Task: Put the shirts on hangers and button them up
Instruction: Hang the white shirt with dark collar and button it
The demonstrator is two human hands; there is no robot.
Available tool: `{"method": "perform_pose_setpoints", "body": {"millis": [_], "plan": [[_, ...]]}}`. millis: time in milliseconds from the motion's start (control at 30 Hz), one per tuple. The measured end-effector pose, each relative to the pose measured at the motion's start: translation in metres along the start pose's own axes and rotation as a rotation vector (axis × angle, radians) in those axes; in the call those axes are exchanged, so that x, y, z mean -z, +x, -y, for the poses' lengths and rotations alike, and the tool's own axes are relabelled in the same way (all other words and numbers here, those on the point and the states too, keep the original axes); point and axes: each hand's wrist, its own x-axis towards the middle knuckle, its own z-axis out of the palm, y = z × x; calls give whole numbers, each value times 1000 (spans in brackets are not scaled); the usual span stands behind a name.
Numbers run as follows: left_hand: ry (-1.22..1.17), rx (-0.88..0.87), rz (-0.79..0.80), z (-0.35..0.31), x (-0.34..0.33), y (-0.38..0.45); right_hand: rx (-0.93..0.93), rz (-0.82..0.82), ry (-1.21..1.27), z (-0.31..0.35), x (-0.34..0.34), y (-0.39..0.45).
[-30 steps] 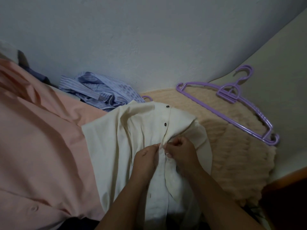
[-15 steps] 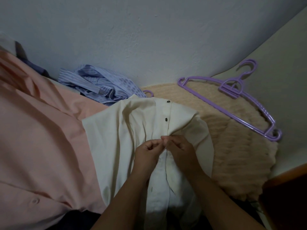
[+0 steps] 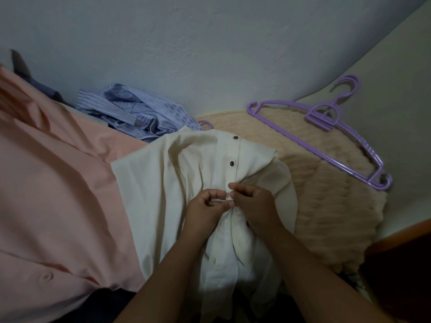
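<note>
Fuzzy beige rug; both hands pinch soft cream shirt placket.

Two hands at the front placket of a cream button-up shirt
The left hand and right hand pinch its fabric below two dark buttons

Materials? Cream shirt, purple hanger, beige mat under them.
Cream shirt: looks like matte woven cotton or a blend; soft creases, no sheen. Purple hanger: moulded plastic, smooth with slight gloss, ribbed arm. Beige mat: fuzzy pile textile, ridged and fluffy; fibre can't be told.
</note>
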Motion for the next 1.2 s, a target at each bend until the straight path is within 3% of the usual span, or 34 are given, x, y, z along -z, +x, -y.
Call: {"method": "perform_pose_setpoints", "body": {"millis": [200, 400, 567, 767, 933, 1200], "plan": [[-102, 80, 36, -5, 1, 1, 40, -21, 5, -3, 1, 3], [9, 114, 51, -9, 2, 5, 18, 38, 97, -5, 4, 5], [-156, 217, 138, -15, 4, 7, 11, 49, 119, -6, 3, 6], [327, -89, -163, -20, -1, -36, 118, -20, -121, -10, 7, -14], [325, -63, -156, 11, -1, -71, 162, 67, -407, -19, 31, -48], [158, 49, -167, 11, -2, -75, 174, 27, -574, -15, 26, -64]]}}
